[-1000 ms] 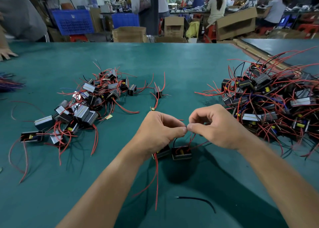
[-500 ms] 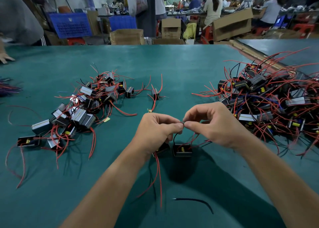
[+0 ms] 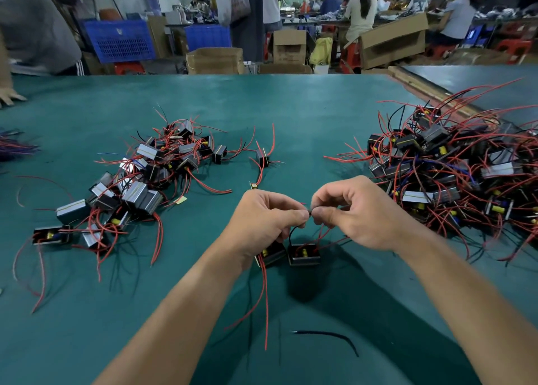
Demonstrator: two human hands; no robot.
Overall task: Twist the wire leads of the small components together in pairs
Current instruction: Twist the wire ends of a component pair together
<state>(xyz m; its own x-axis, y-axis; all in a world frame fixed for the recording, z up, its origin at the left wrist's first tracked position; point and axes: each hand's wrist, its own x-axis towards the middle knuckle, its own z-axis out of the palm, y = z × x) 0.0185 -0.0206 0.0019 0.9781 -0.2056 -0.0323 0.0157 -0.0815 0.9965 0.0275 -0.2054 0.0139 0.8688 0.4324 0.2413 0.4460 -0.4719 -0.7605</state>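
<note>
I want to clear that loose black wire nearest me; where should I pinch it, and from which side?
Pinch the loose black wire near its middle, from straight above: it lies flat on the green table, gently arched, nothing touching it.

one head-worn view, angled forward and down, close over the green table (image 3: 291, 108).

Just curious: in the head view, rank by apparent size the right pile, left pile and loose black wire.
1. right pile and left pile: alike in spread, right one cropped by frame.
2. loose black wire.
</note>
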